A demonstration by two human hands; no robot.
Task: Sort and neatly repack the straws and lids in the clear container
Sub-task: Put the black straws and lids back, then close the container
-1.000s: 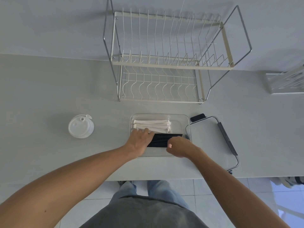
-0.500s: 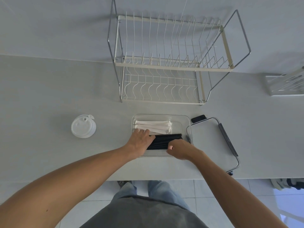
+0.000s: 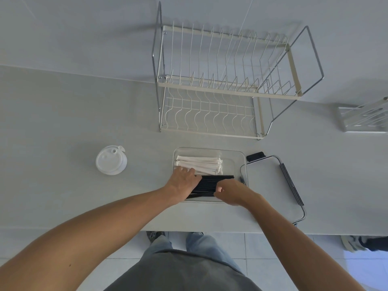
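Countertop [image 3: 63, 122], pale grey and wide, runs across the scene and carries everything else. Far behind the work stands a two-tier wire dish rack [image 3: 222, 85] with cream trim, and a second wire rack [image 3: 363, 117] sits at the far right edge. The clear container [image 3: 235, 156] lies near the front edge of the counter, its clear lid with black clips [image 3: 279, 181] resting just to its right, touching that side. Well to the left stands a small stack of white cup lids [image 3: 111, 160], apart from the container. Inside the container, white paper-wrapped straws [image 3: 201, 163] lie in a bundle along the far side, and black straws [image 3: 210, 183] lie lengthwise along the near side. The left hand [image 3: 182, 182] rests flat with fingers spread over the left end of the black straws, pressing rather than gripping. The right hand [image 3: 231, 192] has its fingers curled closed around the right part of the black bundle. No brand, label or writing can be read on anything.
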